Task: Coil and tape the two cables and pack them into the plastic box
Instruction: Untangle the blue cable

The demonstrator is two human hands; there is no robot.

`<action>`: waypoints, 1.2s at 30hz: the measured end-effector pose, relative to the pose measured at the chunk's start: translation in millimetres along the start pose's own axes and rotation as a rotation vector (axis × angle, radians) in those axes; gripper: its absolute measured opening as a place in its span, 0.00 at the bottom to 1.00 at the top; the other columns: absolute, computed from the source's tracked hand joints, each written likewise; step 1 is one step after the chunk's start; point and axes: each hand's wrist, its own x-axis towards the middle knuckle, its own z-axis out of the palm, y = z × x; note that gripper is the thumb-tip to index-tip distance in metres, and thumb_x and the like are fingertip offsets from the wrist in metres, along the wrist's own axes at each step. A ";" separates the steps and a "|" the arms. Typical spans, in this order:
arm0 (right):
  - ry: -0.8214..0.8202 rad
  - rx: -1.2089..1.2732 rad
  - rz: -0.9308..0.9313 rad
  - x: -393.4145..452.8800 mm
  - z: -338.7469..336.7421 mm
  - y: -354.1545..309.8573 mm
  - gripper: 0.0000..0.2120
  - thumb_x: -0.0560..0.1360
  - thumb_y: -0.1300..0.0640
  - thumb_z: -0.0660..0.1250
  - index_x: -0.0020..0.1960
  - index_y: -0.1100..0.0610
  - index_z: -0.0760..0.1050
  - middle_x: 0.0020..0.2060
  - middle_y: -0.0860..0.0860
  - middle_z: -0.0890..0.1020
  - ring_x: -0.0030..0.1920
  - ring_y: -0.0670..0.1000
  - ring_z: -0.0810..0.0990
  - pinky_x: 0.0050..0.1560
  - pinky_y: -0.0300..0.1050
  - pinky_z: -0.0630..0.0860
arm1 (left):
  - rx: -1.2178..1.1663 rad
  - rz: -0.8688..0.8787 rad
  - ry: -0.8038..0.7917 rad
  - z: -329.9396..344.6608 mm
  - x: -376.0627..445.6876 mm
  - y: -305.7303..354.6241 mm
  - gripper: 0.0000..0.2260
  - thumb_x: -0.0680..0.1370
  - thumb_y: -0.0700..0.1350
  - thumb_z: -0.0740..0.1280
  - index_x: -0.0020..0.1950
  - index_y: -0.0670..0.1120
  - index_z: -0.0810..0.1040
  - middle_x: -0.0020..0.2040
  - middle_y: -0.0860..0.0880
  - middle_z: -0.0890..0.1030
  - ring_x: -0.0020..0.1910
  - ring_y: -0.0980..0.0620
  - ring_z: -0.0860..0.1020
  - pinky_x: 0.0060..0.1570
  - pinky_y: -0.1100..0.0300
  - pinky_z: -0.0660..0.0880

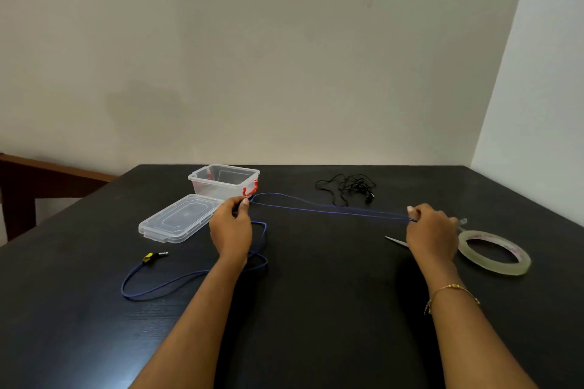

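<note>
A blue cable is stretched in doubled strands between my hands above the black table. My left hand pinches one end of the fold near the box. My right hand pinches the other end at the right. The cable's loose tail loops on the table to the left and ends in a yellow plug. A tangled black cable lies at the back. The clear plastic box with red latches stands open at the back left, its lid lying in front of it.
A roll of clear tape lies at the right beside my right hand. Scissors lie partly hidden under that hand. The black table ends at a wall behind and at the right. Brown wooden furniture stands at the far left.
</note>
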 end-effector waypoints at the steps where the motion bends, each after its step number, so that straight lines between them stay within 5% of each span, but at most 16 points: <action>1: -0.018 -0.016 0.021 2.3 0.6 1.9 0.11 0.78 0.58 0.59 0.55 0.62 0.74 0.49 0.61 0.77 0.53 0.60 0.73 0.49 0.54 0.73 | -0.008 -0.009 -0.018 0.0 0.1 -0.2 0.08 0.78 0.43 0.63 0.53 0.43 0.79 0.48 0.48 0.79 0.46 0.53 0.74 0.46 0.60 0.69; 5: -0.147 0.130 0.131 8.8 0.0 3.7 0.10 0.77 0.55 0.64 0.44 0.61 0.76 0.40 0.57 0.78 0.41 0.55 0.74 0.40 0.47 0.70 | -0.014 -0.006 -0.096 1.0 -1.1 1.8 0.10 0.78 0.41 0.63 0.57 0.43 0.78 0.50 0.49 0.78 0.49 0.54 0.74 0.50 0.62 0.69; 8: -0.249 0.532 0.325 12.5 -0.8 5.1 0.09 0.72 0.57 0.71 0.37 0.59 0.74 0.37 0.57 0.78 0.37 0.55 0.77 0.36 0.47 0.76 | -0.061 -0.019 -0.158 2.9 -3.0 4.4 0.11 0.77 0.39 0.63 0.59 0.43 0.77 0.53 0.47 0.77 0.51 0.52 0.75 0.53 0.60 0.72; 14: -0.428 1.047 0.635 15.2 -12.6 1.5 0.07 0.73 0.62 0.69 0.39 0.62 0.73 0.30 0.55 0.77 0.17 0.43 0.74 0.15 0.30 0.66 | 0.029 0.080 -0.187 6.5 -8.3 3.5 0.09 0.75 0.37 0.66 0.55 0.42 0.79 0.53 0.45 0.80 0.51 0.52 0.76 0.52 0.60 0.71; 16: -0.435 1.203 0.693 14.6 -15.4 0.4 0.08 0.75 0.63 0.65 0.38 0.63 0.72 0.25 0.55 0.79 0.18 0.45 0.76 0.15 0.31 0.68 | 0.115 0.150 -0.161 6.6 -10.6 1.7 0.09 0.75 0.38 0.66 0.55 0.42 0.80 0.52 0.44 0.80 0.49 0.52 0.76 0.52 0.61 0.72; 19: -0.379 1.378 0.680 15.3 -17.9 -0.7 0.08 0.76 0.68 0.61 0.39 0.62 0.72 0.34 0.56 0.77 0.35 0.51 0.79 0.21 0.35 0.75 | 0.218 0.246 -0.097 6.9 -11.2 -1.2 0.09 0.75 0.40 0.66 0.55 0.42 0.80 0.52 0.43 0.81 0.48 0.51 0.78 0.50 0.60 0.72; 21: -0.354 1.282 0.593 14.9 -16.7 -0.7 0.08 0.74 0.71 0.63 0.40 0.60 0.73 0.40 0.55 0.78 0.41 0.50 0.78 0.29 0.39 0.78 | 0.234 0.251 -0.038 6.5 -9.9 -1.5 0.09 0.76 0.40 0.66 0.54 0.42 0.80 0.51 0.43 0.81 0.48 0.48 0.79 0.49 0.59 0.72; 23: -0.229 0.882 0.434 13.7 -12.0 2.2 0.09 0.73 0.71 0.65 0.42 0.59 0.77 0.46 0.56 0.81 0.46 0.52 0.79 0.39 0.43 0.76 | 0.223 0.218 0.015 5.1 -7.6 -2.0 0.08 0.76 0.40 0.65 0.54 0.43 0.80 0.50 0.43 0.81 0.47 0.48 0.79 0.47 0.58 0.72; 26: -0.047 0.470 0.270 15.0 -4.4 6.8 0.11 0.73 0.72 0.62 0.47 0.61 0.80 0.51 0.59 0.81 0.51 0.57 0.78 0.41 0.44 0.75 | 0.177 0.177 0.037 3.6 -4.8 -3.2 0.07 0.76 0.40 0.65 0.52 0.43 0.80 0.49 0.44 0.82 0.46 0.49 0.78 0.46 0.59 0.72; 30: -0.142 0.141 0.291 21.6 7.1 11.1 0.13 0.72 0.72 0.64 0.52 0.62 0.80 0.56 0.61 0.77 0.56 0.60 0.76 0.56 0.53 0.76 | 0.147 0.188 -0.018 5.9 -8.0 -2.0 0.07 0.76 0.39 0.66 0.53 0.42 0.80 0.50 0.43 0.81 0.47 0.50 0.78 0.48 0.60 0.73; 33: -0.151 -0.029 0.223 17.5 5.0 7.3 0.11 0.74 0.66 0.63 0.55 0.65 0.77 0.55 0.60 0.77 0.55 0.58 0.75 0.49 0.45 0.72 | 0.150 0.266 -0.062 7.3 -11.3 0.9 0.08 0.75 0.39 0.67 0.53 0.41 0.80 0.49 0.43 0.82 0.45 0.53 0.77 0.48 0.61 0.73; 36: -0.187 -0.027 0.137 10.7 1.2 -1.2 0.12 0.76 0.63 0.59 0.57 0.65 0.74 0.57 0.62 0.75 0.59 0.61 0.71 0.54 0.49 0.71 | 0.134 0.310 -0.150 9.3 -15.3 2.8 0.09 0.74 0.39 0.68 0.53 0.41 0.80 0.46 0.44 0.82 0.38 0.54 0.79 0.43 0.66 0.74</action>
